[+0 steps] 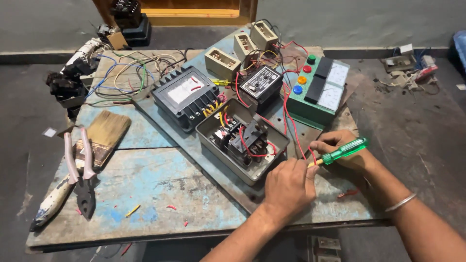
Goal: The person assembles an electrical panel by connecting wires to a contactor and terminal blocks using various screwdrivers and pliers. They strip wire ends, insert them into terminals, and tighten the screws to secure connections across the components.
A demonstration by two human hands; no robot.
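1. Right hand (347,153): fingers closed around a green-handled screwdriver (342,151), handle pointing up-right, shaft end toward the left hand.
2. Left hand (289,184): curled, back to camera, fingertips pinched together at the screwdriver's shaft end and a red wire (296,138). Whether it grips the wire or the shaft, can't tell.
3. Both hands sit at the right front of the worn blue table (145,189), just beside the open grey starter box (242,140).
4. Box: lid off, black contactor inside, red and yellow wires running in.
5. Behind the box: black finned meter unit (187,97) and small black timer block (261,82).
6. Right of those: green panel (318,90) with two white meters and red, green, orange, blue buttons; the red wire leads up toward it.
7. Far left, well apart: pink-handled pliers (80,174) and a paintbrush (104,133).
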